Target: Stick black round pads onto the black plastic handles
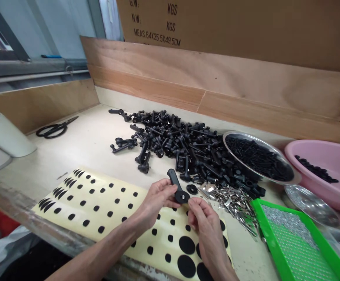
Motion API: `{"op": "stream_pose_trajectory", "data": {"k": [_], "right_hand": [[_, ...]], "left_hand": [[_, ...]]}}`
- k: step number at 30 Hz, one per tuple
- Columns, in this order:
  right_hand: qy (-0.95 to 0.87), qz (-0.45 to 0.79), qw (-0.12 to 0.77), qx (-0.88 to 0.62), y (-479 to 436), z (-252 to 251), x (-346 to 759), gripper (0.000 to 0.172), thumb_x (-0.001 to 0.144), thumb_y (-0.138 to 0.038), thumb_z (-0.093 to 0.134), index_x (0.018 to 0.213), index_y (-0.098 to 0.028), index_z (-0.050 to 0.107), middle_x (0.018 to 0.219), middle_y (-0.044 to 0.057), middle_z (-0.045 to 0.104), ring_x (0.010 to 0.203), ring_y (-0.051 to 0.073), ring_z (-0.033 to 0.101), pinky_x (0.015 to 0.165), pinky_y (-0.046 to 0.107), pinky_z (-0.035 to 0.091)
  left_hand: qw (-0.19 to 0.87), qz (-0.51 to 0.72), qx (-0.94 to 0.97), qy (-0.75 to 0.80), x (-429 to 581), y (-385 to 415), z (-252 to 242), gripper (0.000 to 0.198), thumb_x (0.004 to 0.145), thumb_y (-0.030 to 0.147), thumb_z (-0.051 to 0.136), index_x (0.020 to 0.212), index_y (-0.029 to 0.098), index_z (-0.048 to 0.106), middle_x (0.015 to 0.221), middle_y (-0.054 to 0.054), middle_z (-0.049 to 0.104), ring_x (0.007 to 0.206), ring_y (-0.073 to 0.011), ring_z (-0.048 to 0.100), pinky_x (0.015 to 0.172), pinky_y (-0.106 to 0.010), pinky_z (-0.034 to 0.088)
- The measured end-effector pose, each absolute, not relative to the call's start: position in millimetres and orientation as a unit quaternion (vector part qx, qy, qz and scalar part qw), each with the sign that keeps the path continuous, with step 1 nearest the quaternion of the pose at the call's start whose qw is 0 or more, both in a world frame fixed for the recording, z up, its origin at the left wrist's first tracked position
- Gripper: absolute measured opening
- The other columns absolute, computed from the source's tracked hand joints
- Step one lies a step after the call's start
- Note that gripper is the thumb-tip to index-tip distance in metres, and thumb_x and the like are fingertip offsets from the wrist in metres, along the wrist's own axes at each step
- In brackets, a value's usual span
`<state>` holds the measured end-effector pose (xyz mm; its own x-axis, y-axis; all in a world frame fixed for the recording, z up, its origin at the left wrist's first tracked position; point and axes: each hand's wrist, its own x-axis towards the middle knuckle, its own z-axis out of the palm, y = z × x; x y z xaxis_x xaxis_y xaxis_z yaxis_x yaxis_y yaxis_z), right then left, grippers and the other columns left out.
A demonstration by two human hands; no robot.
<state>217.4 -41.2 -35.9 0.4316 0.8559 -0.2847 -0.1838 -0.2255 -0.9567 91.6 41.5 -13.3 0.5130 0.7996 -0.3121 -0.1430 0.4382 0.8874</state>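
My left hand (165,195) grips a black plastic crank handle (174,178) by its arm. The handle's round end faces up and shows a small bright metal square in its middle. My right hand (203,216) is at the edge of that round end, thumb and forefinger pinched together; what they hold, if anything, is too small to make out. Just beyond the fingers lies a round black cap (191,189). Beneath both hands stretches a pale yellow sticker sheet (120,212) with small black pads, crescents and large black discs.
A heap of black handles (170,136) spreads behind the hands, beside loose metal clips (228,201). To the right are a steel bowl (293,179) of black pieces, a pink basin (333,156) and a green tray (271,238) of small metal parts. Scissors (55,130) lie at left.
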Motion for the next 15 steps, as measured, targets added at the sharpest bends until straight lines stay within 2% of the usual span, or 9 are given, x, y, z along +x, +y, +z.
{"op": "stream_pose_trajectory", "data": {"k": [15], "right_hand": [[-0.258,0.475,0.570,-0.619,-41.0,-34.6,216.6,0.029,0.082,-0.046,0.064,0.073,-0.019,0.056,0.053,-0.006,0.041,0.051,0.010,0.030,0.048,0.022,0.025]], "left_hand": [[0.766,0.311,0.419,0.375,90.8,40.7,-13.3,0.026,0.083,0.038,0.063,0.091,0.014,0.064,0.089,-0.010,0.072,0.078,-0.0196,0.068,0.074,-0.034,0.055]]}}
